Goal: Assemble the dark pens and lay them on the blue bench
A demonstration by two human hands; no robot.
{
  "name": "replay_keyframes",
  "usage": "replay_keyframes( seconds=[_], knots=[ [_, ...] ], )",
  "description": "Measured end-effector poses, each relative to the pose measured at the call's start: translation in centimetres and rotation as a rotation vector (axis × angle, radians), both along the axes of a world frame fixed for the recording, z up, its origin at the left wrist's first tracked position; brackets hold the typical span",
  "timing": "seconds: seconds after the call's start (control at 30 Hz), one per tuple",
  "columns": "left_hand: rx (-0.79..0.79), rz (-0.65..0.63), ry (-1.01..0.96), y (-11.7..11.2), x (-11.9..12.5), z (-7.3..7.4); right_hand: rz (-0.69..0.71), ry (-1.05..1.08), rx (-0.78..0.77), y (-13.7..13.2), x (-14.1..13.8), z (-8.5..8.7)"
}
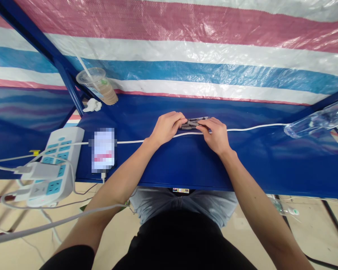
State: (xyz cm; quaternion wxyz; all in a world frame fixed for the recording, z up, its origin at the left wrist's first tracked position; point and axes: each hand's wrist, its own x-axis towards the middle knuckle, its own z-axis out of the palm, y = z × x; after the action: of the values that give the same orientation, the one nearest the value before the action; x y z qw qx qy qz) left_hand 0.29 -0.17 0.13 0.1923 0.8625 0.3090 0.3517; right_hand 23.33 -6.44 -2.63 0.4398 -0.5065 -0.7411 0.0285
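Both my hands meet over the middle of a blue table (169,165). My left hand (166,126) is closed, pinching the left end of a small dark clip-like tool (192,123). My right hand (215,134) is closed on its right end, thumb and fingers around it. The tool is thin, grey and black, held just above the table top. A white cable (256,128) runs across the table under my hands.
A phone (103,150) lies plugged in at the left. A white power strip (55,165) with chargers hangs over the left edge. A plastic cup (100,87) with a straw stands at the back left, and a clear plastic bottle (318,120) lies at the right.
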Motion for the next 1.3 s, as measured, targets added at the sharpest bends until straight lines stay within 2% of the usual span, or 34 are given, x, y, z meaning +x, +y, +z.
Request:
replay_keyframes(
  seconds=[0.17,0.5,0.67,0.77,1.03,1.3],
  knots=[
    [-0.035,0.046,0.083,-0.02,0.06,0.12,-0.017,-0.008,0.007,0.12,0.19,-0.09],
    [0.007,-0.006,0.101,0.06,-0.04,-0.09,0.0,0.006,0.059,0.25,0.22,-0.12],
    [-0.031,-0.034,0.03,-0.1,0.02,-0.06,-0.036,0.021,0.079,0.18,0.25,-0.06],
    [-0.002,-0.048,0.01,0.07,0.03,-0.34,-0.041,0.003,0.07,0.21,0.27,-0.13],
    [-0.009,-0.022,0.008,0.14,0.07,-0.49,-0.05,-0.008,0.086,0.2,0.27,-0.06],
    [0.069,-0.015,0.03,0.37,0.17,-0.66,-0.011,0.002,0.064,0.21,0.14,-0.07]
  ],
)
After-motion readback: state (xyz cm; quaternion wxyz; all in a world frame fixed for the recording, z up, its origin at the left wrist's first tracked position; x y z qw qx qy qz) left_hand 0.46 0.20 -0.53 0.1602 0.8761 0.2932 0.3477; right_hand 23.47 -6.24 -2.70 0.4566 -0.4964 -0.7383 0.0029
